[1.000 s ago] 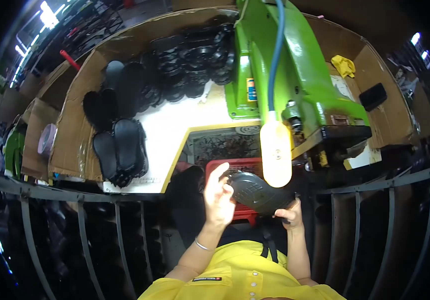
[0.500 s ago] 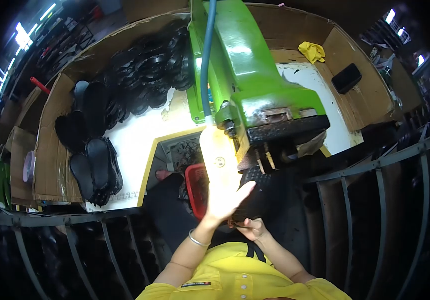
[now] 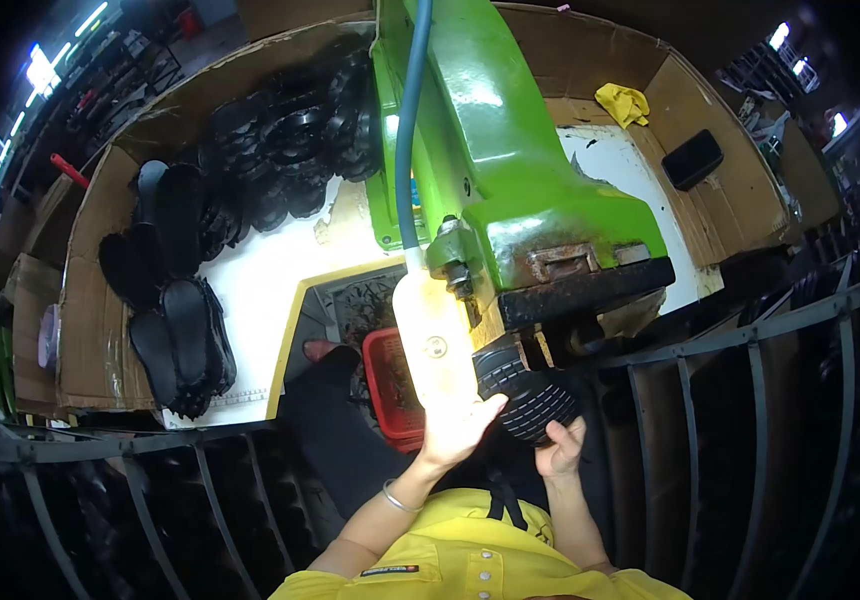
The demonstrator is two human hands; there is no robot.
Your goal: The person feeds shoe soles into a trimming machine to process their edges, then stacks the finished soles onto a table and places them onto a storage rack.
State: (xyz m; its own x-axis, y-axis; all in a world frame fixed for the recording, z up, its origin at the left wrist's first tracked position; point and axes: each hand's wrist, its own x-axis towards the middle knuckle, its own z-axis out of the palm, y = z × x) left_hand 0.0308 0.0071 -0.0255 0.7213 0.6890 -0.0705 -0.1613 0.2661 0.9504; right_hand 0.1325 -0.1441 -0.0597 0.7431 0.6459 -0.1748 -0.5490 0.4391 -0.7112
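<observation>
A black shoe sole (image 3: 528, 402) with rows of white dashes lies tilted under the head of a green machine (image 3: 560, 215). My right hand (image 3: 560, 455) grips its lower right edge, thumb on top and the other fingers mostly out of sight. At the sole's left edge is my left hand (image 3: 453, 432), its thumb against the edge; the bright lamp (image 3: 434, 345) washes out or covers its fingers. The sole's far end disappears beneath the machine's dark front plate (image 3: 590, 292).
Stacked black soles (image 3: 185, 335) stand on the white tabletop (image 3: 260, 290) at left, with a heap of black pieces (image 3: 285, 140) behind. Below the lamp is a red basket (image 3: 385, 385). Yellow cloth (image 3: 624, 104) and a black block (image 3: 692, 158) sit at right. Metal railings (image 3: 720, 345) flank me.
The sole has come up into plain view under the machine head. My right hand has moved right and up with it, and my left thumb has come to its edge.
</observation>
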